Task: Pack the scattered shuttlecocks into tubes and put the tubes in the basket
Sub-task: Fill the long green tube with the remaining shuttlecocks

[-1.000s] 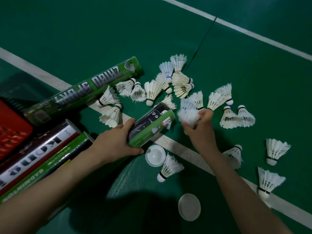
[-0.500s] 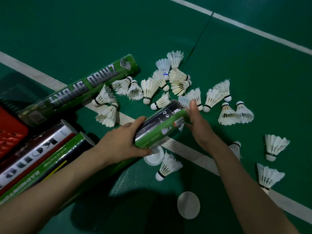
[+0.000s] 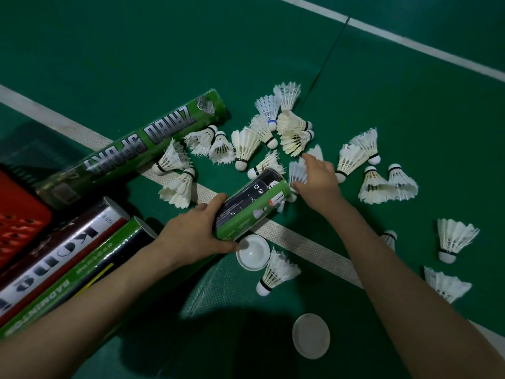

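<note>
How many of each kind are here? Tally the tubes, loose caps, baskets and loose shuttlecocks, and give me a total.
Tubes: 4
Loose caps: 2
Basket: 1
Loose shuttlecocks: about 21, since some in the pile overlap
Total: about 28

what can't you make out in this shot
Head view:
- Inside of the green-and-black cardboard tube gripped by the left hand: its mouth points away, so the fill is hidden.
- Whether the right hand grips the white feather shuttlecock under it: the hand itself covers the contact.
- Red plastic basket: cut off by the left edge, contents unseen.
</note>
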The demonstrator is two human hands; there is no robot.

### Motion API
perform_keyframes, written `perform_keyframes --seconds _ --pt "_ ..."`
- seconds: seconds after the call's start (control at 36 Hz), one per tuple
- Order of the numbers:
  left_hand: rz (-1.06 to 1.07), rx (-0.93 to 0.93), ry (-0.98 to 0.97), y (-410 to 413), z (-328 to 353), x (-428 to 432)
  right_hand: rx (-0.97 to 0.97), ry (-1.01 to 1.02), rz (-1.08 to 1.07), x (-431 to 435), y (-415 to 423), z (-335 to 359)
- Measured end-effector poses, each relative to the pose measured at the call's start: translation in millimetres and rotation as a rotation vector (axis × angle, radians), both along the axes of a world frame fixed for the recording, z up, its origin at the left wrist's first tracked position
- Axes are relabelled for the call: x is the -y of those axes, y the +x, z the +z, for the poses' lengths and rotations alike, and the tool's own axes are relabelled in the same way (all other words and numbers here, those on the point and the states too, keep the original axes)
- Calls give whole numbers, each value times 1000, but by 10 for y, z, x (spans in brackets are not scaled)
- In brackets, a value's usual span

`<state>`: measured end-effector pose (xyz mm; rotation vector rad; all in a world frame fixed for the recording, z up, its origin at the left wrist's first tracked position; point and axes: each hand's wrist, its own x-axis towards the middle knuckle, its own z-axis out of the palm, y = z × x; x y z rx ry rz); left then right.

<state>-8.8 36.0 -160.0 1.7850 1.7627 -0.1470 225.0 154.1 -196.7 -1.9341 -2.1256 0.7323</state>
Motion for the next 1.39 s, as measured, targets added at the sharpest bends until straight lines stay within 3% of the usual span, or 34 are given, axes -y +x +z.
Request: perform_keyframes --seconds 0.08,0.36,0.44,0.56,0.69,0.97,1.17,1.28,1.39 --pt "6 7 0 -9 -12 -7 -3 97 -40 135 -44 -34" --pt "-7 57 2 -7 -33 9 -502 164 -305 326 74 348" --pt "-27 90 14 20 -19 24 -548 147 -305 363 73 447" --pt "-56 116 32 90 4 48 -545 -28 -226 426 25 499" --pt "-79 110 49 113 22 10 -744 -404 -166 578 -78 473" --pt "4 -28 -34 -69 -18 65 -636 -290 -296 652 -75 241" --pt "68 -64 -81 -183 -56 142 -248 -690 158 939 11 213" --pt "54 -67 -91 -156 -47 182 -62 -612 292 1049 -15 104" --pt "47 -44 -88 -145 -21 215 -94 -578 268 1033 16 151"
